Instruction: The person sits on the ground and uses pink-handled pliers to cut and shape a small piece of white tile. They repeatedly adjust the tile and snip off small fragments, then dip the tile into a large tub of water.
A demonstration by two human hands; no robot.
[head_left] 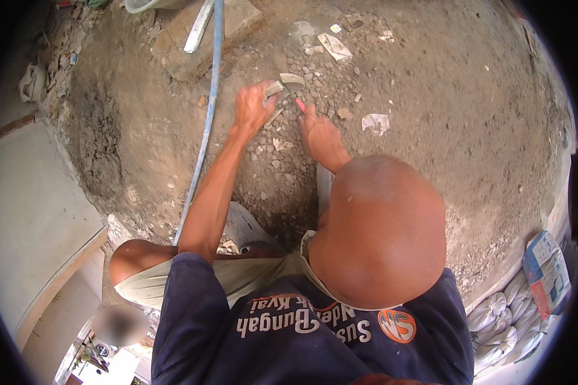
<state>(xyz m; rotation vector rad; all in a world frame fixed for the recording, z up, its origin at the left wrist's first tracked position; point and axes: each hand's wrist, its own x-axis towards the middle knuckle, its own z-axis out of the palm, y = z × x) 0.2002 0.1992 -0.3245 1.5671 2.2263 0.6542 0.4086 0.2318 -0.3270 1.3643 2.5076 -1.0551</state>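
My left hand [253, 106] is closed round a short, pale grey-beige block-like piece [273, 88]; its material is hard to tell. Just beyond it a curved pale strip [292, 79] lies on the gravel, close to the fingers. To the right, my right hand [321, 135] is low over the stones, fingers closed on a small pinkish-red object [300, 104] whose kind I cannot make out. Both hands are close together above a patch of loose pebbles [263, 151]. Most of the right forearm is hidden behind my raised knee [382, 224].
A blue hose [207, 128] runs along the left of my arm. Beyond it are a white strip [200, 25] on a flat slab [237, 25] and a pale basin [149, 5]. Scraps of paper [375, 123] dot the dirt. Sacks [504, 314] stand at right, a pale ledge [38, 218] at left.
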